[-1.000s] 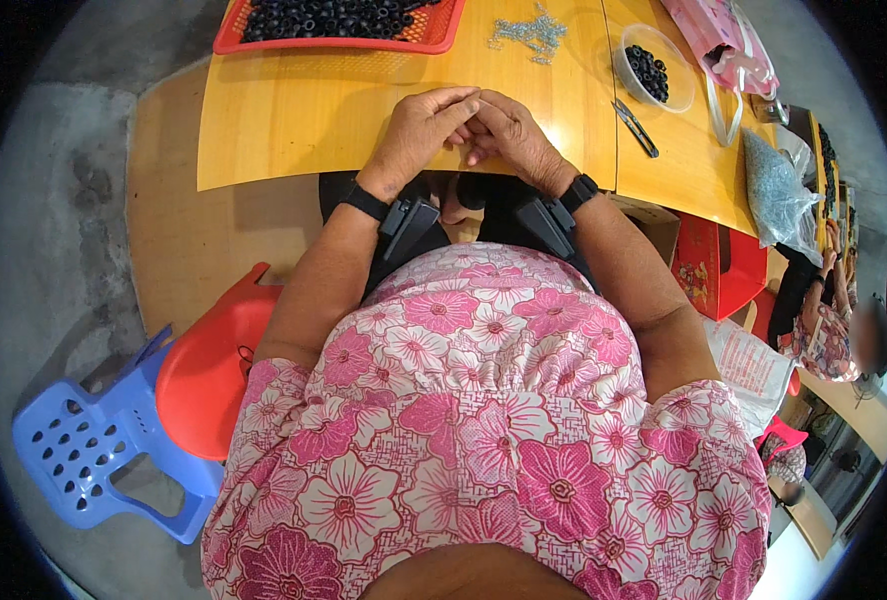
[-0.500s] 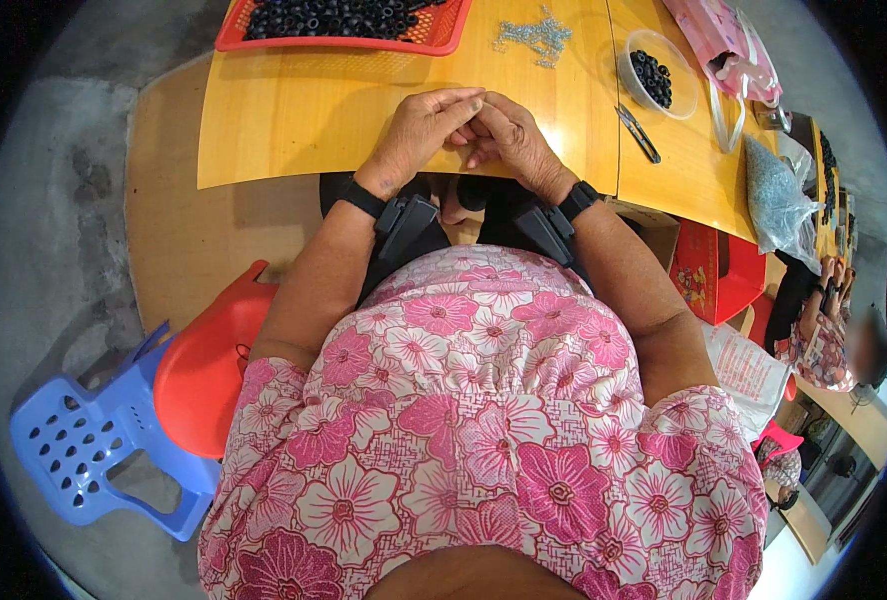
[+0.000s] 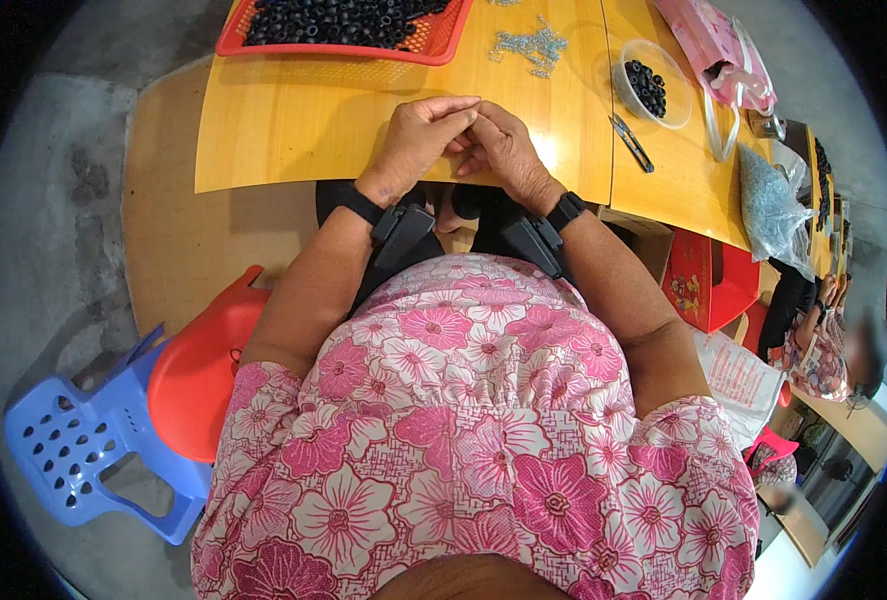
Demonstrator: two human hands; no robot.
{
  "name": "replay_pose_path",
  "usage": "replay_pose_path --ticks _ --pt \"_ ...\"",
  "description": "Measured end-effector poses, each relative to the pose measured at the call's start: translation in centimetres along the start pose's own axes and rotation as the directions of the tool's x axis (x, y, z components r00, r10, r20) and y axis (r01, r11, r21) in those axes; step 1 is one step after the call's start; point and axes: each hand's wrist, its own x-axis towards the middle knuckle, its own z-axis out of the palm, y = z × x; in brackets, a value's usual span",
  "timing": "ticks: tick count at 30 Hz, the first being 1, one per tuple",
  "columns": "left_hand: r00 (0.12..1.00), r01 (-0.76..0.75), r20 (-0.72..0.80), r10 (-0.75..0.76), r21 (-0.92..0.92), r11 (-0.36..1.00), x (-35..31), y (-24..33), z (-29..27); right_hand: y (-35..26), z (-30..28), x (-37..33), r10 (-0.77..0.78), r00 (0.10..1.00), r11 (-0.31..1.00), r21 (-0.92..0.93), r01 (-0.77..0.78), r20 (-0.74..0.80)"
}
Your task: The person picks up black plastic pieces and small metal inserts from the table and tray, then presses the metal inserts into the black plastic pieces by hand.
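Fingertips of the left hand (image 3: 416, 142) and right hand (image 3: 511, 155) meet; we cannot tell their closure or hold. Ahead lie the red basket (image 3: 334, 46), leftward, and pale bits (image 3: 534, 47), rightward.

From where I stand, the left hand (image 3: 416, 148) and right hand (image 3: 509, 155) meet fingertip to fingertip over the desk's (image 3: 284, 125) near edge. Toward its far edge sits a red basket (image 3: 451, 45).
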Motion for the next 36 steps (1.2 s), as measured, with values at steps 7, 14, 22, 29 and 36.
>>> replay_pose_path --ticks 7,14,22,29,36 --pt "0.999 -0.038 0.0 0.038 -0.028 0.999 0.1 -0.5 -0.2 -0.5 -2.0 0.5 0.105 0.981 0.952 0.267 -0.147 0.165" --pt "0.996 -0.08 -0.047 0.076 -0.1 0.992 0.0 -0.9 0.1 0.1 -2.2 -1.1 -0.02 0.967 0.77 0.621 -0.146 0.253" --pt "0.99 -0.133 -0.04 0.133 0.002 0.991 -0.2 -0.8 0.2 -2.5 -3.6 -3.6 -0.059 0.996 0.87 0.492 0.021 0.062" --pt "0.993 -0.115 -0.039 0.115 0.001 0.993 -0.7 -0.7 -0.1 -6.9 -9.3 -4.3 -0.387 0.696 0.911 -0.133 0.391 -0.604" --pt "0.983 -0.181 0.004 0.181 0.014 0.983 -0.3 -1.0 0.0 -8.3 -18.5 -3.4 -0.682 0.428 0.503 -0.805 -0.314 -0.593"
